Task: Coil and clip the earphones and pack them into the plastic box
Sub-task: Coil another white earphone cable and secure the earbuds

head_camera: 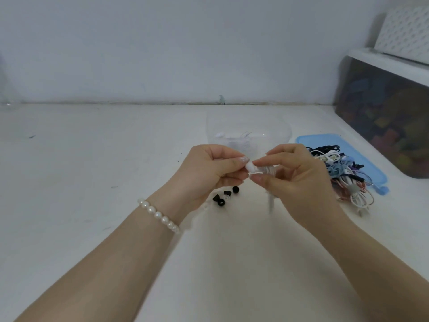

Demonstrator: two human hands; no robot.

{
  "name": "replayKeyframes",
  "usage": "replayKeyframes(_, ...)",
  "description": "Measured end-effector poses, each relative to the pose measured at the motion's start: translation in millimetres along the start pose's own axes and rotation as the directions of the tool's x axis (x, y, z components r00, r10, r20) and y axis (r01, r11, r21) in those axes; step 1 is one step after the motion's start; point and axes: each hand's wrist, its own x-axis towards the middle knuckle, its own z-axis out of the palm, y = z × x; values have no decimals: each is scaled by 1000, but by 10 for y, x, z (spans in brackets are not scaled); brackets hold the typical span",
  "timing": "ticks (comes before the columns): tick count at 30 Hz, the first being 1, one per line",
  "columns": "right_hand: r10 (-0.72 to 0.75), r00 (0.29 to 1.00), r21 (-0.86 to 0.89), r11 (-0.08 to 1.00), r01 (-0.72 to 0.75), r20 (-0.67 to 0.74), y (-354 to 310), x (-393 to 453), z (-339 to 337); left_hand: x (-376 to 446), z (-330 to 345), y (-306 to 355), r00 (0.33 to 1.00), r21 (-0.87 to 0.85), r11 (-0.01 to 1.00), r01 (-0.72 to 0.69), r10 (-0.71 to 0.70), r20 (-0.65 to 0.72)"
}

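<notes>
Both hands meet just above the white table (pixel 92 159), close in front of the person. The left hand (pixel 209 173) has its fingers curled in, and its thumb and forefinger pinch a small white earbud (pixel 250 168). The right hand (pixel 299 180) pinches the same piece from the other side, thumb below and forefinger above, with a blurred coil of pale cable (pixel 267 169) bunched between the 2 hands. A loose end of that cable hangs down under the right hand toward the table. A pearl bracelet (pixel 159 214) sits on the left wrist.

Below the hands, on the table, lie a few small black ear tips (pixel 224 196), near one another. Just behind the hands stands a clear plastic box (pixel 248 133) with something white inside; I cannot make out what. To the right, a blue lid (pixel 325 139) carries a heap of tangled earphones (pixel 341 173) in white, blue, black and pink. A large dark storage bin (pixel 383 117) stands farther right against the wall.
</notes>
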Motion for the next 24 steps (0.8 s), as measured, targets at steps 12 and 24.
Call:
replayKeyframes(12, -191, 980, -239, 951, 198, 51, 34, -26, 27, -24, -37, 47, 998, 136, 990, -33, 39, -43)
replayKeyframes(24, 11, 989, -305, 952, 35, 150, 82, -4, 37, 20, -210, 80, 994, 389, 919, -55, 86, -62)
